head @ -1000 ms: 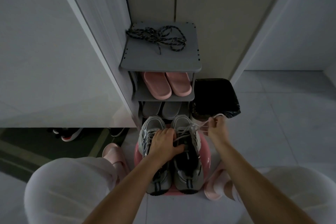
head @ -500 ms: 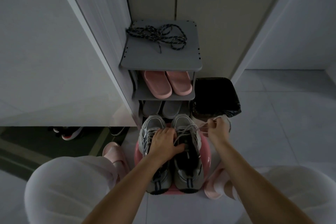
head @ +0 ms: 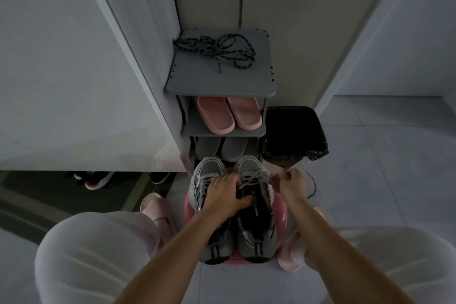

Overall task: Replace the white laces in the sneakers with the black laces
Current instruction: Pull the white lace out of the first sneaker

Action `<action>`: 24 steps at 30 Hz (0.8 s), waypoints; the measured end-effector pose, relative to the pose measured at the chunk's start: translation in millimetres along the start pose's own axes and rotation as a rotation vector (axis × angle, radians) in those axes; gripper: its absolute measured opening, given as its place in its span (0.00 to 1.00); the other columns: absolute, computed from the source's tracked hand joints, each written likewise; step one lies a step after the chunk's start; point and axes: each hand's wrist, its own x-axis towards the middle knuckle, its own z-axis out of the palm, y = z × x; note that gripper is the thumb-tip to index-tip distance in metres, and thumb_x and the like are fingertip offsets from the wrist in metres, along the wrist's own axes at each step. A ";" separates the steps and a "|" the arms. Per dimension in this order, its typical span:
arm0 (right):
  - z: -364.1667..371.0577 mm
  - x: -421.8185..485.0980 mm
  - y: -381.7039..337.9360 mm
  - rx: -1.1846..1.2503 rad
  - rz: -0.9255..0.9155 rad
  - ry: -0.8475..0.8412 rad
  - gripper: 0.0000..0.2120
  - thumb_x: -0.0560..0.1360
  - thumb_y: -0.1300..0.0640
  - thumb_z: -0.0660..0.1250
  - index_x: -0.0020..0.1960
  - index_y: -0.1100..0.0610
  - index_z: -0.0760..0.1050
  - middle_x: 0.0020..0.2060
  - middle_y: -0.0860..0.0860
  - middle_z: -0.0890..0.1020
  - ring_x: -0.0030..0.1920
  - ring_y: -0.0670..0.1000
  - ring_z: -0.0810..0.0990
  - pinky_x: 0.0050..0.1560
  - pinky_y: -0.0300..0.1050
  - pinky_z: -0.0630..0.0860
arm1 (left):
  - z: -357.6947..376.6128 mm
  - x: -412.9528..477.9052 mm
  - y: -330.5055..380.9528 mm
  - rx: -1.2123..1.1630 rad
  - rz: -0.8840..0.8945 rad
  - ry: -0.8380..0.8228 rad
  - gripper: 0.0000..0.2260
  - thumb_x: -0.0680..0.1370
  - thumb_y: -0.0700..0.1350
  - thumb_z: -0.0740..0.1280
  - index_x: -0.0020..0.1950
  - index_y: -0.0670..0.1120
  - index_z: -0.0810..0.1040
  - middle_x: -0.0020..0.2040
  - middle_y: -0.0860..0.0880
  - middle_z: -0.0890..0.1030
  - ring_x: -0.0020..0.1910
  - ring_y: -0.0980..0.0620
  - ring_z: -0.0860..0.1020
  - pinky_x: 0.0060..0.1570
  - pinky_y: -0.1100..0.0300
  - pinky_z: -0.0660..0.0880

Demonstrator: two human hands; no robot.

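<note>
The right hand [head: 292,184], pinching the white lace [head: 254,176], has dropped nearer the sneakers [head: 256,229] than a second ago, and a slack loop now trails beside it, so unlacing looks under way. The left hand [head: 223,192] grips the sneakers, just before the rack [head: 222,84]. The uppers are grey mesh. The ropy, speckled black laces [head: 214,47] lie tangled on the rack's top.

The sneakers [head: 256,237] are grey with dark stripes at the heels and black linings. The white laces [head: 254,176] are plain. The black laces [head: 214,48] are flecked with lighter specks. The shelf [head: 222,81] is plain grey, one pair of slippers [head: 229,116] is pink, the bin bag [head: 293,128] is black, and the stool [head: 281,215] is pink.
</note>
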 end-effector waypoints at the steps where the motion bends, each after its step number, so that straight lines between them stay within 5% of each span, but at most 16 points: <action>1: 1.3 -4.4 -1.3 -0.038 -0.030 -0.035 0.12 0.78 0.56 0.63 0.49 0.66 0.76 0.40 0.59 0.83 0.42 0.58 0.83 0.48 0.56 0.80 | 0.2 0.2 0.0 -0.004 -0.001 0.001 0.20 0.70 0.57 0.69 0.55 0.46 0.73 0.54 0.50 0.77 0.56 0.49 0.73 0.59 0.59 0.65; 6: 6.0 -17.6 -9.4 -0.261 -0.155 -0.140 0.08 0.74 0.56 0.69 0.38 0.57 0.75 0.33 0.51 0.77 0.36 0.51 0.75 0.43 0.45 0.72 | 0.7 0.5 -0.5 -0.001 0.005 -0.009 0.25 0.70 0.57 0.69 0.64 0.47 0.71 0.60 0.50 0.76 0.61 0.49 0.72 0.63 0.58 0.64; 12: 4.8 -1.3 -3.6 -0.081 -0.014 -0.024 0.08 0.80 0.55 0.57 0.43 0.56 0.69 0.43 0.58 0.81 0.44 0.57 0.82 0.49 0.57 0.79 | 2.3 2.1 -2.0 0.031 0.004 -0.041 0.28 0.71 0.59 0.68 0.67 0.49 0.69 0.62 0.49 0.75 0.62 0.49 0.72 0.65 0.58 0.63; 16: 5.4 -17.3 -8.3 -0.294 -0.195 -0.084 0.14 0.77 0.54 0.66 0.34 0.54 0.70 0.30 0.47 0.73 0.32 0.44 0.72 0.36 0.40 0.69 | 5.3 3.5 -4.3 0.066 0.014 -0.047 0.28 0.71 0.59 0.67 0.68 0.49 0.70 0.63 0.49 0.75 0.63 0.49 0.71 0.65 0.59 0.60; 18: 5.9 -17.2 -6.6 -0.331 -0.208 -0.074 0.16 0.76 0.56 0.66 0.31 0.55 0.68 0.27 0.48 0.70 0.30 0.46 0.69 0.34 0.41 0.66 | 5.9 3.6 -5.1 0.063 0.014 -0.049 0.28 0.71 0.59 0.67 0.68 0.49 0.70 0.63 0.50 0.75 0.64 0.50 0.71 0.65 0.59 0.60; 21: 4.7 -9.9 -5.5 -0.250 -0.103 -0.019 0.08 0.79 0.57 0.59 0.45 0.60 0.71 0.37 0.54 0.76 0.40 0.54 0.76 0.42 0.46 0.72 | 5.4 4.2 -5.5 0.045 0.014 -0.058 0.28 0.71 0.59 0.67 0.69 0.50 0.69 0.64 0.50 0.74 0.64 0.50 0.70 0.67 0.59 0.60; 24: 6.6 -0.7 3.6 0.087 0.116 -0.011 0.05 0.81 0.58 0.54 0.53 0.56 0.67 0.48 0.62 0.80 0.45 0.60 0.81 0.46 0.57 0.81 | 3.7 3.7 -4.4 0.034 0.017 -0.070 0.28 0.72 0.59 0.67 0.70 0.50 0.68 0.65 0.50 0.73 0.66 0.50 0.69 0.68 0.58 0.58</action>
